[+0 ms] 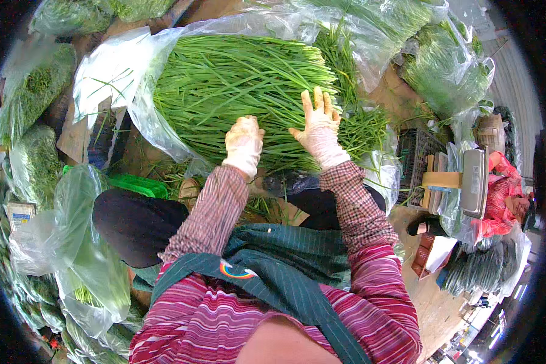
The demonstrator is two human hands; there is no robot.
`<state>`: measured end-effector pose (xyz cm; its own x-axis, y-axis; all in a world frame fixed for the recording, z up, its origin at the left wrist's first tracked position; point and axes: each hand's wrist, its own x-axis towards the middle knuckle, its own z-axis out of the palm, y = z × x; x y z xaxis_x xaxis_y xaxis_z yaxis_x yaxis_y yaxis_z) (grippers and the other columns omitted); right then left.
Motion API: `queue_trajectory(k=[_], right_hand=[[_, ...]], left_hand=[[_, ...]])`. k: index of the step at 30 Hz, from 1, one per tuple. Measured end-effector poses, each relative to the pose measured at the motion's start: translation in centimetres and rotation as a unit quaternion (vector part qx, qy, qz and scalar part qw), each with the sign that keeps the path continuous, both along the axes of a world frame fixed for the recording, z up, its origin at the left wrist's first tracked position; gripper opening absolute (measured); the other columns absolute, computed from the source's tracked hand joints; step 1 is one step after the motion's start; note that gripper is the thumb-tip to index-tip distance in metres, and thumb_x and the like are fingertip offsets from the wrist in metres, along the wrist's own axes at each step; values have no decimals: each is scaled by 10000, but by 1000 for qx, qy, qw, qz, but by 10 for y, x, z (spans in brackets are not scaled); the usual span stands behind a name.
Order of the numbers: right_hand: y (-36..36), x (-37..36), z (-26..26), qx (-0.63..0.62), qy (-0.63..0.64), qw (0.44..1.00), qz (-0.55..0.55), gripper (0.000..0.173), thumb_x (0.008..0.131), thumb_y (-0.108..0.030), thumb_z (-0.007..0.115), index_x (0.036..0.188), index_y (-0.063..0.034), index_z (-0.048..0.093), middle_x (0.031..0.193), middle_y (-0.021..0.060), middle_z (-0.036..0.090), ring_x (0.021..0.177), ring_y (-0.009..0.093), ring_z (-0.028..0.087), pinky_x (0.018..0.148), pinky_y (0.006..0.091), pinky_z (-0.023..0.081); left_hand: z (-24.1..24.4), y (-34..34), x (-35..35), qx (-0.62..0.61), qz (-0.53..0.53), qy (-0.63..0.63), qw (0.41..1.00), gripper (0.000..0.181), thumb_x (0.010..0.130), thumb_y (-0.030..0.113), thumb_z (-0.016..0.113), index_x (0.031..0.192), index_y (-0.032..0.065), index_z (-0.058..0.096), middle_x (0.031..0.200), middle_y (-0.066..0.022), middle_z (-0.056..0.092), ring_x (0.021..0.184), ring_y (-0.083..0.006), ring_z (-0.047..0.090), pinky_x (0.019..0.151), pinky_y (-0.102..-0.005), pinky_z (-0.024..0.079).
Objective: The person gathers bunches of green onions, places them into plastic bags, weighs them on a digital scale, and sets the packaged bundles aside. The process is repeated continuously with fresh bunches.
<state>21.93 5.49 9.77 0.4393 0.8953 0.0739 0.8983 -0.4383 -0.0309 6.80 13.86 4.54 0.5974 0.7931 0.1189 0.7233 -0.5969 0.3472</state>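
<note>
A broad heap of long green garlic chives (236, 86) lies before me on a clear plastic sheet (157, 120), pale cut ends to the right. My left hand (245, 143), in a soiled white glove, rests at the heap's near side with fingers curled; whether leaves are inside it is hidden. On the near right part of the heap lies my right hand (318, 125), gloved too, palm down and fingers spread. Loose trimmed leaves (361, 132) are scattered just right of that hand.
Plastic bags of greens stand at the left (36, 91) and upper right (446, 68). A green plastic basket (139, 185) is by my left knee. To the right are a black crate (418, 150), a scale (474, 182) and a person in red (500, 195).
</note>
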Motion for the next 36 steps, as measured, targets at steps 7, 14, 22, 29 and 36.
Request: queue_trajectory(k=[7,14,22,29,36], right_hand=[[-13,79,-53,29,104,993,-55,462,741,-305,641,1161,-148,527,1173,88,518,1094,276,460,863,479,391],[-5,79,-32,-38,144,986,-68,571,724,-448,632,1212,-174,516,1324,100,416,1255,264,325,983,505,269],[-12,73,-5,-258,142,955,14,1340,436,-401,849,1407,-190,-50,1391,262,199,1252,422,274,975,496,322],[-27,19,7,-81,-34,988,129,606,619,-155,661,1160,13,446,747,114,597,712,251,605,632,357,471],[-82,-123,25,-206,59,965,154,462,761,-251,533,1114,44,497,813,197,583,748,236,589,606,326,458]], left_hand=[[56,25,-30,-672,-188,-188,692,161,781,179,611,858,40,639,695,-13,607,535,-72,492,475,-192,386],[82,-36,-123,-230,-444,229,835,155,657,100,595,799,40,593,745,-132,597,691,-305,602,570,-385,484],[120,-39,-103,-37,-243,189,951,98,670,114,589,739,50,615,670,-138,598,607,-279,620,520,-371,484],[18,-100,-23,-805,-44,-464,367,770,768,471,625,1367,121,291,1295,-110,432,1143,-208,453,936,-349,387],[-9,-108,-45,-751,190,-590,226,381,768,171,566,1103,-8,538,1035,-157,611,892,-261,597,839,-395,481]])
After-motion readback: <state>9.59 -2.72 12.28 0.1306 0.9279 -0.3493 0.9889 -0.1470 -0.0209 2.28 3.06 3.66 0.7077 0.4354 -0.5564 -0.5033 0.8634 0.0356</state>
